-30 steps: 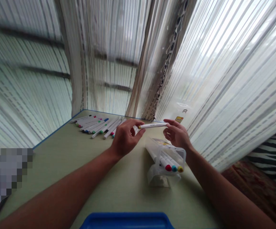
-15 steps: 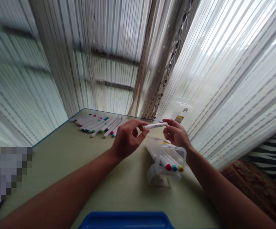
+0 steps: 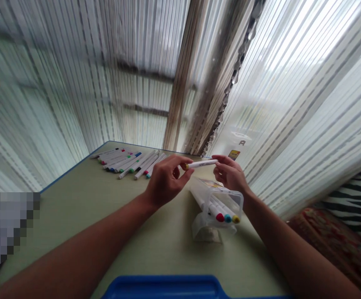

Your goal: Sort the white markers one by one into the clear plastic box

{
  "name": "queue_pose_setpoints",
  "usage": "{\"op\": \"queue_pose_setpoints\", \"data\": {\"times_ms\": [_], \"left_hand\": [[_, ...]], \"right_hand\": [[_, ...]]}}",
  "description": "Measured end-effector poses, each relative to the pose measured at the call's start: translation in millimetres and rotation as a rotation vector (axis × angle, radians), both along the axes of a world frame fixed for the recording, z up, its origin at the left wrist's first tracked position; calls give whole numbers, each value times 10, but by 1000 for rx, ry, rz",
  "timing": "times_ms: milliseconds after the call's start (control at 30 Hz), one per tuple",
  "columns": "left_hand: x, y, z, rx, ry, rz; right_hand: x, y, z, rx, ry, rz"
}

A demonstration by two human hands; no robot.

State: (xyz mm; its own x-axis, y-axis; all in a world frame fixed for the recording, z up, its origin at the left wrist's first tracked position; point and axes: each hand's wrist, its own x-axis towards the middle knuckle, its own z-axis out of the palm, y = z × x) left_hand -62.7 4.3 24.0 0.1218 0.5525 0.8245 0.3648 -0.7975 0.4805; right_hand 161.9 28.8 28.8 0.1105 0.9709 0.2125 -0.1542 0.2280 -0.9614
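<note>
Sheer striped curtains (image 3: 292, 104) hang behind the pale green table (image 3: 83, 195). Above its far right edge, the left hand (image 3: 164, 182) and right hand (image 3: 232, 176) each pinch one end of a white yellow-capped marker pen (image 3: 200, 164), just over the clear plastic pen case (image 3: 217, 207). A firm, level hold suits it best.

My left hand (image 3: 164, 182) and right hand (image 3: 232, 174) pinch white marker (image 3: 200, 164) | clear case (image 3: 216, 207) below | loose markers (image 3: 130, 162) far left on table (image 3: 105, 207)
</note>
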Motion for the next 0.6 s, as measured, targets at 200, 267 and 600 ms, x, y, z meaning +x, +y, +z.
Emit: {"op": "queue_pose_setpoints", "data": {"times_ms": [200,267,600], "left_hand": [[-69,128,-56,-190,39,39],[-111,194,-87,-271,59,29],[-255,338,-106,-291,206,75]], "right_hand": [[-3,-3,12,91,8,-35],[-2,-14,23,137,14,-46],[-49,-155,150,229,-76,117]]}}
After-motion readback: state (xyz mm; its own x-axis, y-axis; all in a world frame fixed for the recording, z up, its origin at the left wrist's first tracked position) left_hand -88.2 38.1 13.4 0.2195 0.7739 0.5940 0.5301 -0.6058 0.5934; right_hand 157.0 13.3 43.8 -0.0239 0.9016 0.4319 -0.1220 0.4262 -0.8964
